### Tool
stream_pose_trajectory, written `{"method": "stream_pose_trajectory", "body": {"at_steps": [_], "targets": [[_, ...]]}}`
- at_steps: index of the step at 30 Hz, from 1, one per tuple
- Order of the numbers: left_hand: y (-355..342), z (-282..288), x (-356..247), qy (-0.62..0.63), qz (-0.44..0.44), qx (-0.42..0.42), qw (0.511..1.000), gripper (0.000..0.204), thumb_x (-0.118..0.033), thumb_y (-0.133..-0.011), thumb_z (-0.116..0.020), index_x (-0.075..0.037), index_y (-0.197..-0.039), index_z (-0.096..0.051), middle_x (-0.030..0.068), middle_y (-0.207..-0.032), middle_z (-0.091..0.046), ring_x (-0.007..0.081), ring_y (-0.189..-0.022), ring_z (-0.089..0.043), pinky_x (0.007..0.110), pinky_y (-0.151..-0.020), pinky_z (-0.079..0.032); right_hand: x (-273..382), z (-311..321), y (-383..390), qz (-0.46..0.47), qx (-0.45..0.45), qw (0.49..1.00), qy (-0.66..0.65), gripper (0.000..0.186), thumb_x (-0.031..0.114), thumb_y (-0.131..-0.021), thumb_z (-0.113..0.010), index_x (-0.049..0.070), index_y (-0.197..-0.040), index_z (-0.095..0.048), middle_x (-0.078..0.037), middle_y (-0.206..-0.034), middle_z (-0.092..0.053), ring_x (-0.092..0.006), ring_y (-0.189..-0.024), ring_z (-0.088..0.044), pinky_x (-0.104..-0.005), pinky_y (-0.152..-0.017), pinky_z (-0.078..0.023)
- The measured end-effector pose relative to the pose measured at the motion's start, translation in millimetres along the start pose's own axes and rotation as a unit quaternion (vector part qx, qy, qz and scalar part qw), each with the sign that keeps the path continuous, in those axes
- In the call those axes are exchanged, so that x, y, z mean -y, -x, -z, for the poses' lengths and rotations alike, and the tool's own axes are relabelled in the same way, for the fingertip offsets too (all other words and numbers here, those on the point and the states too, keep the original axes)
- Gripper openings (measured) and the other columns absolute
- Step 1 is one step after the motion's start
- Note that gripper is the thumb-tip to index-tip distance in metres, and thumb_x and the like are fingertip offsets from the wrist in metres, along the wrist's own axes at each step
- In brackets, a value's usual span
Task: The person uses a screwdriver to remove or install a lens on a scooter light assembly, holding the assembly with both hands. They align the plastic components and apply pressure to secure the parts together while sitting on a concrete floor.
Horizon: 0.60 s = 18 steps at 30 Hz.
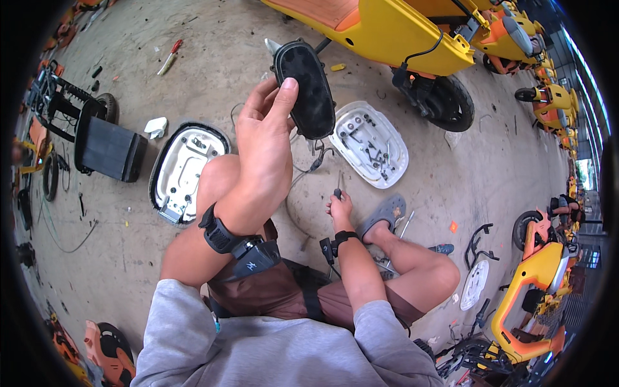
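Observation:
My left hand (265, 132) is raised and closed on a black oval housing (308, 93), with the thumb across its face. Small lugs stand along the housing's edge, and a pale piece sticks out at its top left. Lower and to the right, my right hand (341, 206) grips a screwdriver (338, 192) by its dark handle, the thin shaft pointing away from me. Just beyond the right hand lies a white tray (404, 155) with several screws and small metal parts in it. Cables (316, 162) lie on the floor below the housing.
A white cover with a black rim (174, 177) lies by my left knee. Farther left is a black box (111, 149), with a red-handled tool (170, 57) beyond. Yellow scooters (412, 39) stand ahead and along the right. My grey clog (380, 219) is close to the tray.

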State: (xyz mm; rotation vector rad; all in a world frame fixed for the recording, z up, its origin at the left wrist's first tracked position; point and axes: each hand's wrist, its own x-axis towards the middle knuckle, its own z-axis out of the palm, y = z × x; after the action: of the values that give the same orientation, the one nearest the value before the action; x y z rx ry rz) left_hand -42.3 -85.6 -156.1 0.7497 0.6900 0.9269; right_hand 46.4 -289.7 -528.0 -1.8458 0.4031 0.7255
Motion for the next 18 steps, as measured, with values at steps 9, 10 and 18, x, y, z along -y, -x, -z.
{"method": "stream_pose_trajectory", "body": {"at_steps": [9,10,18], "targets": [[-0.2,6.0,-4.2,-0.024,0.022,0.028,0.999,0.048,-0.024,-0.093,-0.065,0.001,-0.130,-0.047,0.0054,-0.116,-0.059,0.0130,-0.103,-0.056,0.030,-0.090,-0.040,14.2,-11.9,-0.2,-0.063,-0.011,0.997,-0.034,0.057,0.006,-0.085,-0.060,0.004,-0.138,-0.039,-0.015,-0.098,-0.064,-0.0184,-0.058,-0.063,-0.0312,-0.043,-0.050],[-0.1,4.2,-2.0,-0.024,0.024,0.033,0.999,0.048,-0.024,-0.093,-0.065,0.002,-0.130,-0.047,0.0056,-0.116,-0.059,0.0131,-0.103,-0.056,0.030,-0.089,-0.041,8.9,-7.1,-4.2,-0.056,-0.017,0.998,-0.037,0.057,0.007,-0.085,-0.060,0.005,-0.139,-0.039,-0.015,-0.097,-0.063,-0.0187,-0.058,-0.063,-0.0306,-0.042,-0.049],[-2.4,1.0,3.7,-0.013,0.016,0.005,1.000,0.047,-0.026,-0.090,-0.069,0.003,-0.124,-0.055,0.0060,-0.107,-0.064,0.0072,-0.089,-0.055,0.022,-0.073,-0.040,32.2,8.6,1.4,-0.007,0.016,0.999,-0.047,0.056,0.009,-0.084,-0.062,0.005,-0.137,-0.043,-0.015,-0.096,-0.064,-0.0196,-0.059,-0.065,-0.0291,-0.041,-0.047]]}}
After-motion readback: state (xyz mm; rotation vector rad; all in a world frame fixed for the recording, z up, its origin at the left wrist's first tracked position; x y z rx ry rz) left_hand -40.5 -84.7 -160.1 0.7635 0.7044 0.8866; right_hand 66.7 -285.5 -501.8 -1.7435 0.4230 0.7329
